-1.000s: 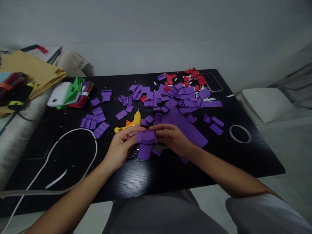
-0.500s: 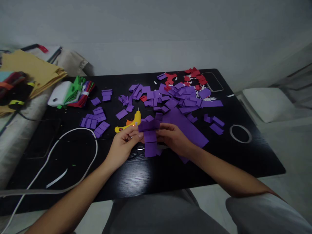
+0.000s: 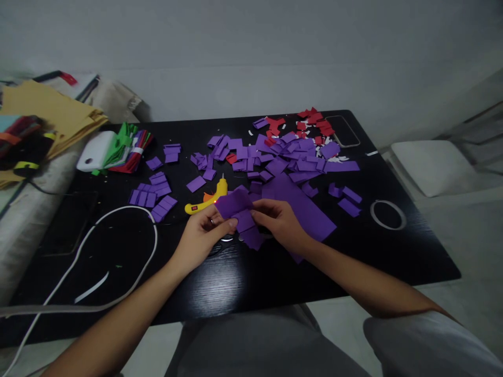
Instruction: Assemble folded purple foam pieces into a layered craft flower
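Observation:
Between my two hands is a purple folded paper piece [image 3: 246, 222], made of several creased panels and tilted above the table's front half. My left hand [image 3: 205, 230] pinches its left side, thumb on top. On the opposite edge, the fingers of my right hand [image 3: 277, 222] are closed on the same piece. Just beyond my left hand lies a yellow glue gun [image 3: 208, 198], its nozzle pointing away and a small light glowing on it. A large purple sheet [image 3: 304, 209] lies partly behind my right hand and forearm.
Purple folded pieces [image 3: 291, 152] are heaped at the back, with red scraps [image 3: 314, 123] behind them. More purple pieces [image 3: 151, 195] lie left. A white cable [image 3: 155, 235] loops across the left side. A ring [image 3: 387, 215] lies right; bundled coloured sheets [image 3: 128, 149] sit back left.
The held purple piece has turned, its upper part swinging left and its lower end right. Both hands have stayed in nearly the same place.

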Demonstrator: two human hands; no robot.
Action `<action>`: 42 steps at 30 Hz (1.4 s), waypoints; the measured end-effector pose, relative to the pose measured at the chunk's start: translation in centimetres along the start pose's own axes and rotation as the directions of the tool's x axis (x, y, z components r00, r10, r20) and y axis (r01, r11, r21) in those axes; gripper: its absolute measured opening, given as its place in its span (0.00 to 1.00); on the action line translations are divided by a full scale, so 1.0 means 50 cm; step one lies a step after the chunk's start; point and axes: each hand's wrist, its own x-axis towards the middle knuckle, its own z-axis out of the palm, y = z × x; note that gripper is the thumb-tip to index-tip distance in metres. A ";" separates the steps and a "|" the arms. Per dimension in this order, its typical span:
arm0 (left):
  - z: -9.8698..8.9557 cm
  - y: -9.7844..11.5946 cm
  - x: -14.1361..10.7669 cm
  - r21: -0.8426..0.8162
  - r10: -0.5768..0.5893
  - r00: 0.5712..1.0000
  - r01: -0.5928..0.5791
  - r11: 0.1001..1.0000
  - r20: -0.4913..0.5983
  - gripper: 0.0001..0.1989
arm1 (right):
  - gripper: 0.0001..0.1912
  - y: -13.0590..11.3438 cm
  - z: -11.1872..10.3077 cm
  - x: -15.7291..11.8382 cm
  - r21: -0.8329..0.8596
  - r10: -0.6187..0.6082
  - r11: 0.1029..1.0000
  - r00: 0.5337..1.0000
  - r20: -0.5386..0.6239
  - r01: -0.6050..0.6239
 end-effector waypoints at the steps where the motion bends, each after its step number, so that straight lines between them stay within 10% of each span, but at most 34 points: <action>1: 0.002 0.001 0.001 0.011 0.004 1.000 -0.004 1.000 -0.015 0.16 | 0.09 0.000 0.000 0.000 0.009 0.009 1.000 1.000 0.005 -0.009; 24: 0.006 0.002 -0.003 0.059 0.057 0.997 -0.054 0.997 -0.050 0.12 | 0.15 0.006 0.004 0.003 0.046 -0.012 0.999 1.000 -0.028 0.013; 33: 0.001 0.015 -0.006 0.071 0.233 0.969 -0.227 0.971 -0.086 0.08 | 0.04 -0.005 -0.003 -0.003 -0.064 -0.232 0.969 0.968 0.092 0.238; 42: -0.017 -0.001 -0.011 0.068 0.287 0.947 -0.298 0.952 0.143 0.04 | 0.16 -0.006 -0.006 0.012 0.155 0.114 0.979 0.984 0.140 -0.136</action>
